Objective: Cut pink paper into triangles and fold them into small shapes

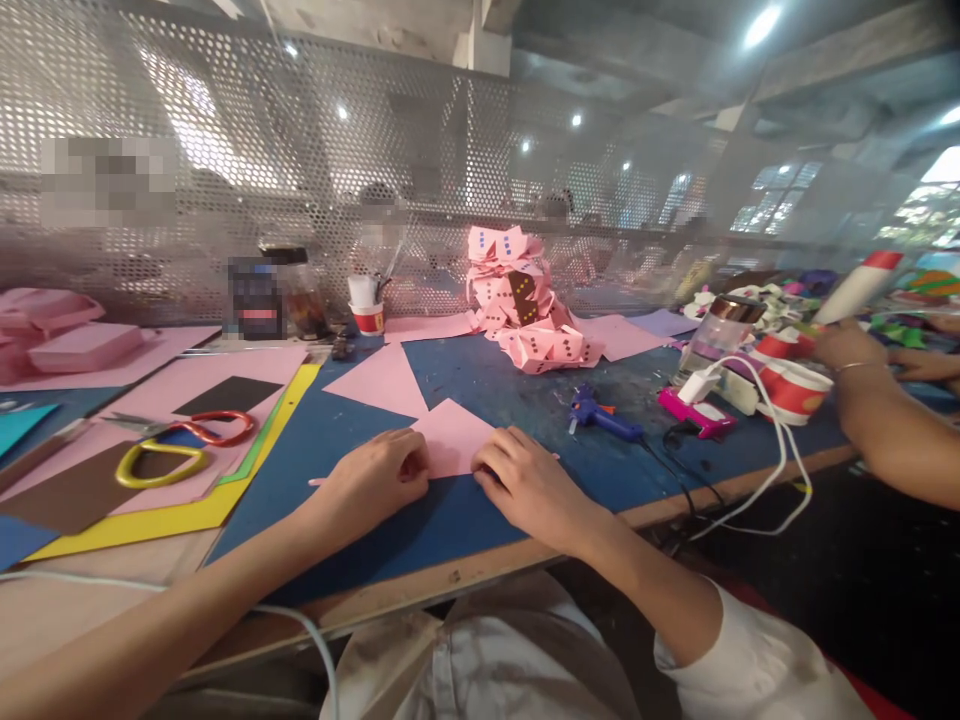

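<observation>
In front of me, a blue-topped surface (420, 540) with a bare wooden edge (453, 579) on its near side. Along its far side, a perforated metal screen (420, 150) spanning left to right. Overhead, a grey ceiling (645, 45) with a pillar (491, 45) beneath and a bright lamp (763, 27) to my right. Far right, windows (776, 195), the rightmost showing greenery (919, 212).

My blue table (450, 520) carries a blue glue gun (613, 422). Left of the gun lie the pink sheet (454, 438) I hold and, farther off, a stack of coloured sheets (187, 530); behind and left of the gun rises a pile of folded pink paper (551, 350), and right of the gun are a magenta device (696, 415) and a glass jar (706, 348).
</observation>
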A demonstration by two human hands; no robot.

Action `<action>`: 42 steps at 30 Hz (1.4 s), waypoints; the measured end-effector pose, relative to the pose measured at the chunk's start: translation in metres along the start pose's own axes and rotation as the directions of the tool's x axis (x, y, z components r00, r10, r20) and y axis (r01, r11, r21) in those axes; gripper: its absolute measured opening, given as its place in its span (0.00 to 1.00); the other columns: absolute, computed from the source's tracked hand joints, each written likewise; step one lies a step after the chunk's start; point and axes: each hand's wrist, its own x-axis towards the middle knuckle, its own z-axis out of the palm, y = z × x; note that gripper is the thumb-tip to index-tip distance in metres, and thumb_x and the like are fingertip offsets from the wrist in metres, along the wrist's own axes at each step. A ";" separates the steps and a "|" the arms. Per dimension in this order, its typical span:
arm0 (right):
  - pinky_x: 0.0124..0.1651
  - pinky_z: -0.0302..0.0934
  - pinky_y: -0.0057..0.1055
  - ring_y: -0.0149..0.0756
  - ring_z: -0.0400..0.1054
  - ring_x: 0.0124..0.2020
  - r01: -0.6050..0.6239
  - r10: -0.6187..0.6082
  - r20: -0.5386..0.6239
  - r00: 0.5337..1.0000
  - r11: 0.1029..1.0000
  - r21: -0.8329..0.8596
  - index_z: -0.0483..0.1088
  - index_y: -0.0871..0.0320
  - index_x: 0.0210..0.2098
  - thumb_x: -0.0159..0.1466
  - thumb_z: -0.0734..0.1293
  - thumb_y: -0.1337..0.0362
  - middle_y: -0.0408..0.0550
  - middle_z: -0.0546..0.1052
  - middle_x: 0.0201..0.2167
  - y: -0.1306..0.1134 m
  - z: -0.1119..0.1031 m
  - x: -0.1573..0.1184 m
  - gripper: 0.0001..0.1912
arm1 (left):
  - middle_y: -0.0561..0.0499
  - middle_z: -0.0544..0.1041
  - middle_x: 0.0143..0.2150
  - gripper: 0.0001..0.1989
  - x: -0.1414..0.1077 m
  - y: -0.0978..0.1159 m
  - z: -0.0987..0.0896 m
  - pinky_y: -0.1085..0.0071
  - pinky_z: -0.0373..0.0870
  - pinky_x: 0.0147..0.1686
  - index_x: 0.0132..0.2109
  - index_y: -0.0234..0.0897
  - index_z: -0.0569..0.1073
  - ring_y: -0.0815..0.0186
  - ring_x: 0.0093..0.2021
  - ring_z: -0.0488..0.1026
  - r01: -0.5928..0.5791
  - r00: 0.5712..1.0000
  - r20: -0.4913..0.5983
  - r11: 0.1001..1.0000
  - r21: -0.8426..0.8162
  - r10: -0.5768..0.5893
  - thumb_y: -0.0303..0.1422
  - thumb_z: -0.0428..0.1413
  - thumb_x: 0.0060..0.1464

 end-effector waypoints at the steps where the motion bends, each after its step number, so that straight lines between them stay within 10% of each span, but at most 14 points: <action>1: 0.51 0.65 0.40 0.42 0.66 0.46 0.000 0.000 0.002 1.000 1.000 0.000 0.71 0.57 0.40 0.71 0.63 0.68 0.51 0.73 0.42 0.000 0.000 0.000 0.05 | 0.53 0.74 0.32 0.01 0.000 0.000 0.000 0.69 0.61 0.33 0.33 0.40 0.68 0.62 0.33 0.71 0.008 1.000 0.002 1.000 0.004 -0.008 0.30 0.51 0.53; 42: 0.53 0.65 0.42 0.43 0.67 0.47 0.024 -0.024 -0.012 1.000 0.999 0.047 0.71 0.57 0.41 0.71 0.63 0.70 0.51 0.74 0.42 0.003 0.003 -0.001 0.05 | 0.52 0.76 0.33 0.04 -0.031 -0.037 -0.017 0.68 0.65 0.37 0.35 0.41 0.71 0.61 0.35 0.72 0.097 0.995 -0.018 0.994 -0.044 -0.098 0.34 0.53 0.52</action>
